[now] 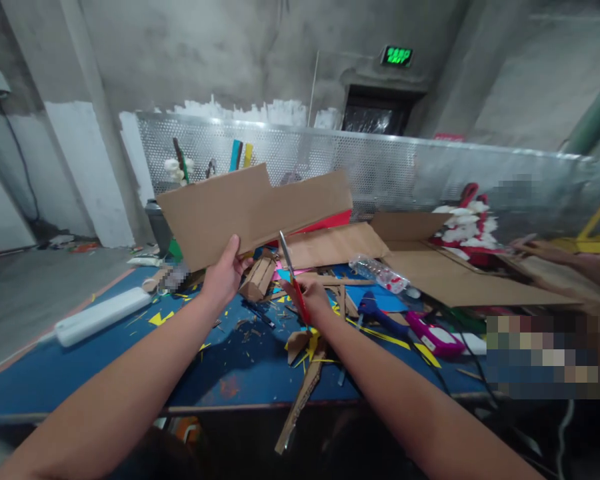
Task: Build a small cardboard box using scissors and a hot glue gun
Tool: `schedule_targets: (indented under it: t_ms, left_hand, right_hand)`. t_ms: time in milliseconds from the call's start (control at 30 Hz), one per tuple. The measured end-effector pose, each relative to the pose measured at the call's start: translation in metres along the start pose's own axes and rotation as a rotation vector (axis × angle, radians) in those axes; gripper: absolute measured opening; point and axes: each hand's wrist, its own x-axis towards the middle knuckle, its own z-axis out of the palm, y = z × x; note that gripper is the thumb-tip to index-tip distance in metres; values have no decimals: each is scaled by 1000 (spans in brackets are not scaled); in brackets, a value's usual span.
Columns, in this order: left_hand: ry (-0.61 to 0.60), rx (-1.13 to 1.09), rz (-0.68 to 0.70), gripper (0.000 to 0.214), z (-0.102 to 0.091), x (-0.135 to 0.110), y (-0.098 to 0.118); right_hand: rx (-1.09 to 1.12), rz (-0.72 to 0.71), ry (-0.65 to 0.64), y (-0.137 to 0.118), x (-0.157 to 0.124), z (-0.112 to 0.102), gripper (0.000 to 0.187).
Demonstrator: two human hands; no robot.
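Note:
My left hand (225, 270) grips the lower edge of a large piece of cardboard (220, 213), thumb on the near face. The sheet is tilted up above the table and has a step cut into its top edge. In my right hand (313, 300) is a pair of scissors (300, 300) with red handles, its blades pointing up beside the cardboard's lower edge. Whether the blades touch the sheet I cannot tell. Below and between my hands lies a folded cardboard piece (259, 277) among paper scraps.
A white power strip (103, 317) lies at the left of the blue table (130, 373). A plastic bottle (380, 273), a blue glue gun (380, 310), a magenta device (435, 333) and an open cardboard box (460, 270) are to the right. Another person's hand (540, 248) shows at far right.

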Motion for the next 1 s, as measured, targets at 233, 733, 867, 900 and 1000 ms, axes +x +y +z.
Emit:
schedule_targets:
  t_ms: [233, 733, 867, 900, 1000]
  left_hand:
    - [0, 13, 19, 44, 2, 2, 4]
    - [21, -5, 15, 34, 2, 5, 4]
    - [30, 57, 19, 35, -2, 6, -3]
    - [32, 80, 26, 36, -3, 7, -5]
    - [32, 151, 44, 41, -6, 10, -7]
  right_hand:
    - [-17, -31, 61, 0, 1, -3, 65]
    - [58, -85, -22, 0, 6, -3, 48]
    - [86, -22, -51, 0, 7, -7, 60]
    - [94, 0, -60, 0, 7, -9, 63]
    - [157, 106, -120, -4, 6, -12, 70]
